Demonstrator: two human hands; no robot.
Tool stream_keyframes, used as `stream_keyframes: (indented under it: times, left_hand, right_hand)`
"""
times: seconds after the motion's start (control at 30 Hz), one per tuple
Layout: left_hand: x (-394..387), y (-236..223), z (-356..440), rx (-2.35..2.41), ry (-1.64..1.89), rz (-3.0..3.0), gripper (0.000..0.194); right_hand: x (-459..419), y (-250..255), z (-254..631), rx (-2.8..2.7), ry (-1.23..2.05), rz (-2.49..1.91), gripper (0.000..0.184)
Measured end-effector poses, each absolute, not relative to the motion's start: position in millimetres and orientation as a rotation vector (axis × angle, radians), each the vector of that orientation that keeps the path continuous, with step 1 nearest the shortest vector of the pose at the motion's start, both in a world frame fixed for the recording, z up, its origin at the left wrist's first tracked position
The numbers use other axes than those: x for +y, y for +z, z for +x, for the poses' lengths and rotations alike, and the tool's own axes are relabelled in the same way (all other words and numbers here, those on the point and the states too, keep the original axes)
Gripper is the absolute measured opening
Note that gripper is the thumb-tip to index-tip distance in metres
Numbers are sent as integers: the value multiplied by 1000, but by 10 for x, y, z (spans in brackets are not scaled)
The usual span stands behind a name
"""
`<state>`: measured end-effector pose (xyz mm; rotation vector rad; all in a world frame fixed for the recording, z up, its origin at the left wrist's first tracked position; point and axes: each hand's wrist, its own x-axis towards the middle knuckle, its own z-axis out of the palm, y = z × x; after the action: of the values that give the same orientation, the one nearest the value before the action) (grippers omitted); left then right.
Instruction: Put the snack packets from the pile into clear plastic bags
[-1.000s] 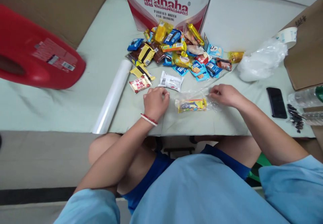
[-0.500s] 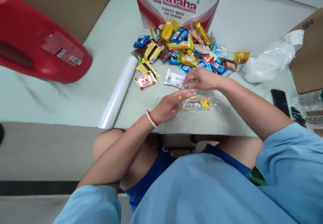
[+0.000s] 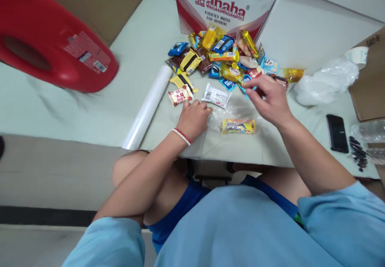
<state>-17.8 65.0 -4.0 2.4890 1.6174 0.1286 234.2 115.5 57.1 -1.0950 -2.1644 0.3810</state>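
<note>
A yellow snack packet (image 3: 238, 126) lies inside or under a clear plastic bag (image 3: 218, 118) near the table's front edge. My left hand (image 3: 194, 118) rests at the bag's left side, its fingers curled down; the fingertips and anything in them are hidden. Just beyond it are a cream-and-red snack packet (image 3: 181, 95) and a white snack packet (image 3: 215, 96). My right hand (image 3: 270, 100) hovers at the near edge of a pile of wrapped snacks (image 3: 230, 72), thumb and fingers apart, beside blue packets. I see nothing between them.
A white roll (image 3: 148, 106) lies left of the snacks. Behind the pile stands a Wahaha carton (image 3: 224, 6). A large red jug (image 3: 60, 42) occupies the left. To the right are a crumpled white plastic bag (image 3: 327, 80), a paper cup (image 3: 357, 56), a phone (image 3: 337, 133) and clear bottles (image 3: 367, 131).
My right hand has left the white packet and moved right, to the pile's edge, with its fingers apart. My left hand has drawn back left, and its fingers have curled down. The view has shifted slightly.
</note>
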Motion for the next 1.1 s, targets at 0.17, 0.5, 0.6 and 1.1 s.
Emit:
stream_keyframes:
  times: [0.17,0.5,0.6,1.1]
  left_hand:
    - [605,-47,-244,1742,136,2273,57]
    - [531,-169,-165,1432,851,2360,79]
    - [536,-109,-95,1097,820,2542,75]
    - [565,-72,-273,1176,275,2625,41]
  right_hand:
    - [410,461,2715,-2340,403,-878,25]
    - [614,108,2389,-2543,424,-1105,38]
    - [627,191,2434,-2423,414,-1051,43]
    - [16,7,2492,-2603,258,-1053,35]
